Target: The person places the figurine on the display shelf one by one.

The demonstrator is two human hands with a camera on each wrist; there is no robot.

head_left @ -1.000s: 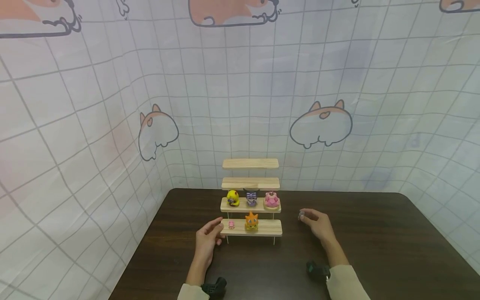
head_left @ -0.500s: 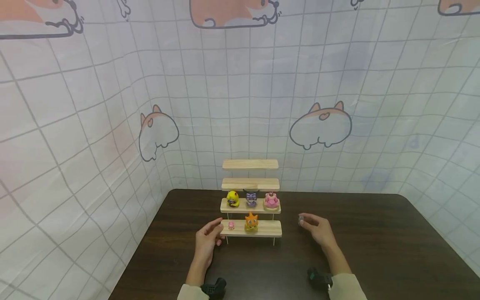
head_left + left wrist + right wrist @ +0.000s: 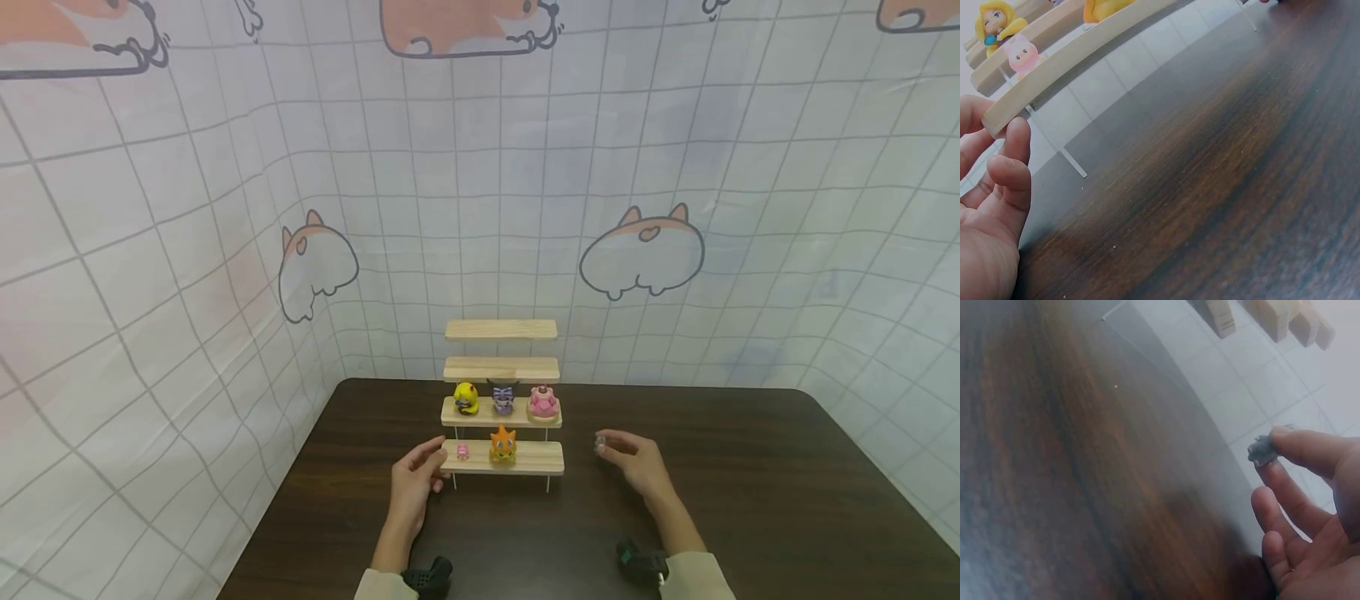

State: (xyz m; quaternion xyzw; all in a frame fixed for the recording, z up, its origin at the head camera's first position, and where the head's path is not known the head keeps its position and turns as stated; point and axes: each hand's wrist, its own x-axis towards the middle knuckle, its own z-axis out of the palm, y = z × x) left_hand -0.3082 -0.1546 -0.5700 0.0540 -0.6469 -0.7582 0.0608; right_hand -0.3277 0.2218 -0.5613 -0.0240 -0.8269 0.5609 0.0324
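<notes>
My left hand (image 3: 415, 483) grips the left end of the lowest board of a stepped wooden display stand (image 3: 534, 457), thumb on top and fingers beneath in the left wrist view. A tiny pink figurine (image 3: 462, 451) stands on that board near the thumb, with an orange spiky-haired figurine (image 3: 502, 447) at its middle. To the right of the stand, my right hand (image 3: 637, 460) pinches a small grey figurine (image 3: 1262, 450) between thumb and fingertip, above the table. Its other fingers are loosely bent.
On the second board sit a yellow-haired figurine (image 3: 467, 398), a purple one (image 3: 503, 400) and a pink one (image 3: 543, 402). Two bare boards rise behind. The dark wooden table (image 3: 750, 483) reaches back to a checked cloth backdrop (image 3: 510, 208).
My right hand has shifted slightly toward me and a little left with the grey figurine. The left hand stays on the board, and the stand has not moved.
</notes>
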